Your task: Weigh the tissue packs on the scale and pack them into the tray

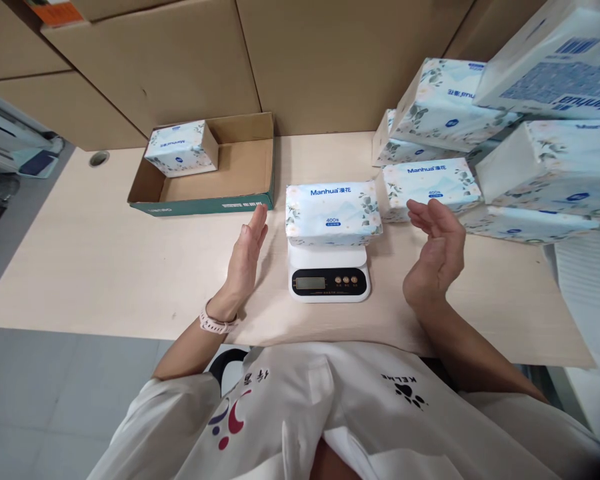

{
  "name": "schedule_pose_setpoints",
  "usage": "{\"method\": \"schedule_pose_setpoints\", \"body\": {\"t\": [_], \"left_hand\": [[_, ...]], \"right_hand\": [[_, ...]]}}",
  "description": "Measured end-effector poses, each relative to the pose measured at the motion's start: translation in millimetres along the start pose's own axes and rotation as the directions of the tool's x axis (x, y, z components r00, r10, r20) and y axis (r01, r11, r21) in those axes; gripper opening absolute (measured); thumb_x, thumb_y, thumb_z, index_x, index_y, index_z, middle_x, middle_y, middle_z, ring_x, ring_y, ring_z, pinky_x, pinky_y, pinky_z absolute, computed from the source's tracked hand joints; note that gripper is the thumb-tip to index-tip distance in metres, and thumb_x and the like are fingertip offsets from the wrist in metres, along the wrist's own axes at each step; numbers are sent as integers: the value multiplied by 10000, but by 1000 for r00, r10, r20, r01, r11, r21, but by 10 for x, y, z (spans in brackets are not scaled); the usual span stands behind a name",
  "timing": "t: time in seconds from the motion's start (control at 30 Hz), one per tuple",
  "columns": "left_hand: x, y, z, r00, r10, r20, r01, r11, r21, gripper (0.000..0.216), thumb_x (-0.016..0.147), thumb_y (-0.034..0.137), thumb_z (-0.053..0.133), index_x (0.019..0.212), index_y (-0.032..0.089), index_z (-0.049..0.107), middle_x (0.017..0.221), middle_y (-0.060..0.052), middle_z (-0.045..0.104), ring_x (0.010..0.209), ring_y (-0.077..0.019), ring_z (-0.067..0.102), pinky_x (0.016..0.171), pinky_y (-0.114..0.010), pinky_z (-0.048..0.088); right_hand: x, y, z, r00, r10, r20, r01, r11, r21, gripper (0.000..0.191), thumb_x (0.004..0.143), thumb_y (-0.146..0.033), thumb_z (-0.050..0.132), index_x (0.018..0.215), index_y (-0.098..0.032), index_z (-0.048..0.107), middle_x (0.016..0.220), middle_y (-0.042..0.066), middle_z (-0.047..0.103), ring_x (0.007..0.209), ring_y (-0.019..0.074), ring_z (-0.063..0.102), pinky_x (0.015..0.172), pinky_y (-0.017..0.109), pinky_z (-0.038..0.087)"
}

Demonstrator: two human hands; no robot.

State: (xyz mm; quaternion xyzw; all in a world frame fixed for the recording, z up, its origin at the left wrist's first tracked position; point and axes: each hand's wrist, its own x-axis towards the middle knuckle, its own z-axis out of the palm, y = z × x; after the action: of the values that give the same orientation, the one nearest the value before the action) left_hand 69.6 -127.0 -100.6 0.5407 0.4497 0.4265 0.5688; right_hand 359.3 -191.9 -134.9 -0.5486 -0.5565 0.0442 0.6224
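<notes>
A white and light-blue pack of tissues (333,212) lies on a white kitchen scale (329,257), covering most of its platform. The scale's dark display panel faces me; I cannot read any figures on it. My left hand (246,257) is held up to the left of the pack, fingers straight and together, touching nothing. To the right, my right hand (436,250) is raised with its fingers slightly curved and its palm turned inward. It holds nothing and is nearest to another tissue pack (427,181) on the table.
A shallow cardboard box (245,160) with a green front stands at the back left, with one tissue pack (183,148) in its left end. Several more tissue packs (555,163) are piled at the right. Large cartons (350,60) line the table's back edge.
</notes>
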Motion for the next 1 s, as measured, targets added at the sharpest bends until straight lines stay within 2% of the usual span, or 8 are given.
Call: {"method": "schedule_pose_setpoints", "body": {"t": [0.23,0.37,0.57,0.8,0.9,1.0], "left_hand": [[-18,20,6,1000,1,10,-1,1000,19,833,1016,853,325,1670,359,477,1839,5,285,1744,-276,176,1445,-490,182],[-22,17,5,1000,1,18,-1,1000,7,839,1011,860,338,1670,358,474,1839,8,282,1744,-275,179,1447,-498,173],[-29,-3,-10,999,11,48,-14,999,46,864,1024,854,296,1701,333,419,1847,-9,263,1746,-281,169,1446,-503,178],[-24,-41,-14,998,22,55,-23,999,27,850,1026,848,311,1687,331,441,1842,-12,278,1744,-274,182,1447,-490,188],[-25,-50,-9,998,22,50,-22,1000,12,852,1025,843,327,1684,316,446,1840,-24,283,1742,-271,196,1447,-484,190],[-25,-49,-8,999,20,51,-21,999,26,843,1028,844,309,1683,330,446,1839,-15,287,1743,-278,190,1446,-498,191]], "right_hand": [[-9,-14,-1,1000,24,19,-24,1000,-8,516,1089,-481,381,1540,-340,589,1414,146,745,1353,360,716,1143,636,581],[-6,-8,0,1000,0,18,-2,995,96,482,1090,-425,458,1537,-361,628,1410,123,760,1330,331,730,1147,595,589],[-18,106,7,997,-65,37,63,996,65,501,1109,-437,428,1569,-331,594,1392,96,768,1291,304,758,1083,615,635],[-24,119,-8,996,-69,58,64,994,88,487,1116,-397,444,1576,-330,592,1379,106,775,1287,281,757,1098,584,620],[-17,91,32,996,-83,28,80,993,86,487,1118,-409,440,1569,-317,599,1371,110,777,1272,287,764,1080,589,629],[49,103,39,993,-94,-69,101,990,96,477,1114,-446,436,1527,-308,630,1334,104,785,1240,292,774,1034,585,642]]}}
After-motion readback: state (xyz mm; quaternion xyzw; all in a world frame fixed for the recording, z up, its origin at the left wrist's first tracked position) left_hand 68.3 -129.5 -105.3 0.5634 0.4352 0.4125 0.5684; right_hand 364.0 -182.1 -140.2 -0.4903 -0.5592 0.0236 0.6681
